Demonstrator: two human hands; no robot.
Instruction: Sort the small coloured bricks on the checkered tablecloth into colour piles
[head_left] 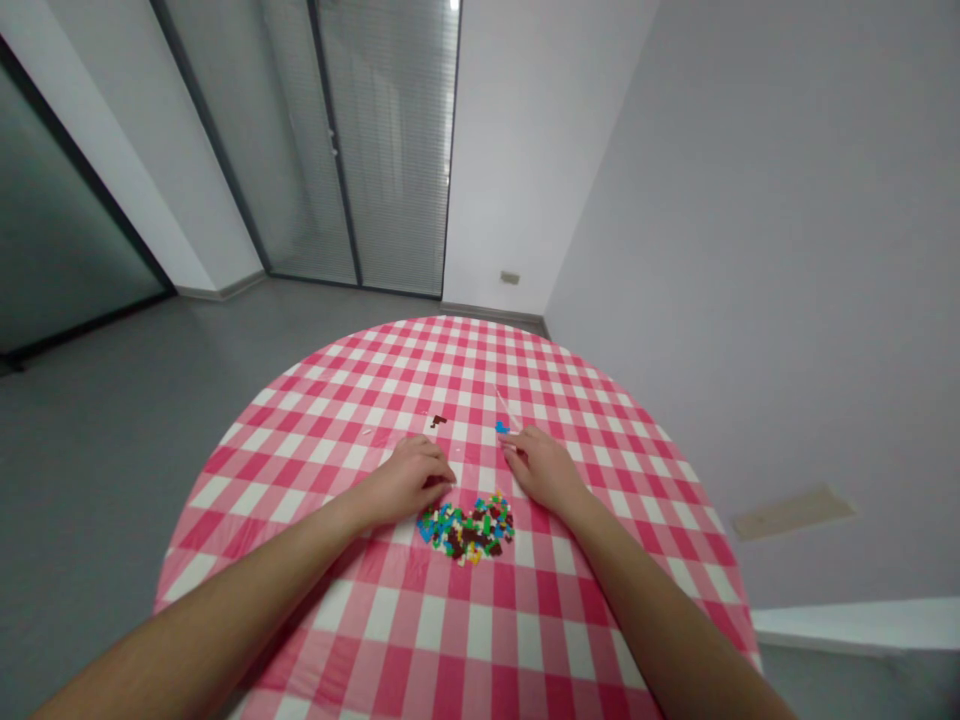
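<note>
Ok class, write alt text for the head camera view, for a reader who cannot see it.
A bare left hand and right hand rest just beyond a heap of tiny multicoloured plastic bricks on a round pink-and-white checked tablecloth.

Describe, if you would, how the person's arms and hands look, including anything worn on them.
The left hand and right hand are bare, without gloves. The left forearm and right forearm show no sleeves, and no watch or bracelet is visible.

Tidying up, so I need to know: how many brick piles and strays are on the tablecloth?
Brick pile: 1
Blue stray brick: 1
Brown stray clump: 1
Total: 3
</note>
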